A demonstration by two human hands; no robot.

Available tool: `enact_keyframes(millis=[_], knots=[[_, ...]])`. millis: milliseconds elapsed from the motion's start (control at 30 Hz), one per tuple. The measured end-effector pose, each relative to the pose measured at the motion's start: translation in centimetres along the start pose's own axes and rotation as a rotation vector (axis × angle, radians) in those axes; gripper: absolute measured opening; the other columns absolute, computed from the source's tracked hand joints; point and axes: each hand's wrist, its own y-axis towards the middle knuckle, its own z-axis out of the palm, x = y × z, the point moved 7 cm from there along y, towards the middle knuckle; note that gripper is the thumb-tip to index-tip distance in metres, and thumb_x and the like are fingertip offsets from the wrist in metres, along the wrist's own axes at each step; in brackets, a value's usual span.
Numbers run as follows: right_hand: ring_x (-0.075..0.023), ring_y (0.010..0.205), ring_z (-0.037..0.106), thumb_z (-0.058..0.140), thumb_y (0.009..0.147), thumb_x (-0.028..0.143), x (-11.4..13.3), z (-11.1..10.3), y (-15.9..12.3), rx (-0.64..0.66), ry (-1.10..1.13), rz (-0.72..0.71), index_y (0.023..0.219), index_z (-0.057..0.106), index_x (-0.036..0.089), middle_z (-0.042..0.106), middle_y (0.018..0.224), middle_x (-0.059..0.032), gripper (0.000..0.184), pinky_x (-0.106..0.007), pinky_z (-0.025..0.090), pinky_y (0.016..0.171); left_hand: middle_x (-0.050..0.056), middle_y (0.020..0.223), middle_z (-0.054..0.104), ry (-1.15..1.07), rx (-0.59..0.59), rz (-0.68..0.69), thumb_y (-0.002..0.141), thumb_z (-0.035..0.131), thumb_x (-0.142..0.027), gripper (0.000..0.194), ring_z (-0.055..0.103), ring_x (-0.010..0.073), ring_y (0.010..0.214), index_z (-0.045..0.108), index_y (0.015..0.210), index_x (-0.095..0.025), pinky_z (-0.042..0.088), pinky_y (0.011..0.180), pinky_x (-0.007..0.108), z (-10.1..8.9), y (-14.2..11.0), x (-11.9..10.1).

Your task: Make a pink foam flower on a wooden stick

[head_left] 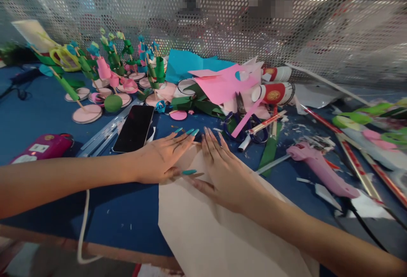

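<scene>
A large pale sheet of paper lies on the blue table and hangs past its front edge. My left hand rests flat at the sheet's upper left, fingers stretched out, with long teal nails. Flat on the upper part of the sheet is my right hand, fingers extended and pointing away from me. The two sets of fingertips nearly meet at the sheet's far end, and neither hand grips anything. A black phone lies just beyond my left wrist. Dark-handled scissors lie beyond my right fingers, partly under pink paper.
Paper flowers on sticks with round pink bases stand at the back left. Pink paper, blue paper and paper cups are piled behind. A pink glue gun lies right; a magenta device lies left. Perforated metal borders the back.
</scene>
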Motion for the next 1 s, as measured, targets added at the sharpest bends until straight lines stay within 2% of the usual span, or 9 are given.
enact_keyframes(millis=[167,300,367,467,567,733,1000], knots=[[-0.0378,0.138,0.022,0.019,0.085,0.068,0.00,0.09,-0.06,-0.008,-0.010,-0.003,0.135,0.033,-0.012,0.029,0.142,-0.0329,0.095,-0.055,0.025,0.109,0.025,0.148,0.023,-0.028,-0.020,0.040,0.089,0.030,-0.058,0.082,0.017,0.0321,0.140,0.007,0.144,-0.004,0.017,0.114,0.046,0.14,-0.18,-0.26],[-0.0376,0.138,0.022,0.025,0.084,0.068,0.11,0.07,-0.16,-0.022,-0.020,0.000,0.133,0.034,-0.014,0.030,0.142,-0.0336,0.096,-0.053,0.023,0.111,0.025,0.151,0.007,-0.048,-0.141,0.022,0.089,0.034,-0.055,0.087,0.005,0.0315,0.142,-0.013,0.144,-0.005,0.017,0.114,0.046,-0.56,-0.31,-0.11],[-0.0378,0.138,0.022,0.028,0.084,0.067,0.13,0.13,-0.15,-0.011,-0.019,-0.001,0.133,0.035,-0.015,0.030,0.142,-0.0340,0.095,-0.052,0.023,0.111,0.024,0.152,0.003,-0.055,-0.161,0.018,0.089,0.037,-0.053,0.090,0.003,0.0312,0.142,-0.017,0.143,-0.006,0.015,0.114,0.047,-0.69,-0.25,0.01],[-0.0379,0.138,0.021,0.028,0.084,0.066,0.16,0.14,-0.16,-0.002,-0.022,-0.005,0.133,0.036,-0.013,0.030,0.142,-0.0333,0.094,-0.053,0.024,0.111,0.024,0.152,0.009,-0.081,-0.076,0.034,0.089,0.038,-0.050,0.085,0.008,0.0305,0.142,-0.010,0.144,-0.006,0.015,0.114,0.047,-0.23,0.01,-0.04],[-0.0379,0.137,0.022,0.029,0.084,0.066,0.06,0.19,-0.13,-0.006,-0.028,0.000,0.134,0.035,-0.013,0.030,0.142,-0.0329,0.094,-0.052,0.024,0.111,0.024,0.150,0.016,-0.122,0.003,0.045,0.089,0.036,-0.054,0.084,0.012,0.0309,0.141,-0.001,0.145,-0.003,0.017,0.114,0.045,0.15,0.21,-0.11],[-0.0380,0.137,0.023,0.027,0.083,0.069,-0.10,0.31,-0.03,-0.017,-0.031,0.008,0.135,0.032,-0.014,0.031,0.142,-0.0329,0.098,-0.053,0.024,0.110,0.024,0.151,0.012,-0.149,0.009,0.036,0.087,0.033,-0.061,0.088,0.012,0.0302,0.141,0.000,0.145,-0.004,0.019,0.114,0.043,0.12,0.37,-0.09],[-0.0391,0.134,0.029,0.020,0.083,0.071,0.42,0.06,-0.29,-0.045,-0.075,-0.006,0.130,0.041,-0.014,0.036,0.138,-0.0342,0.099,-0.051,0.028,0.109,0.025,0.151,0.012,-0.151,0.032,0.054,0.086,0.034,-0.061,0.088,0.011,0.0314,0.141,0.007,0.144,-0.001,0.016,0.115,0.044,0.26,0.26,-0.63]])
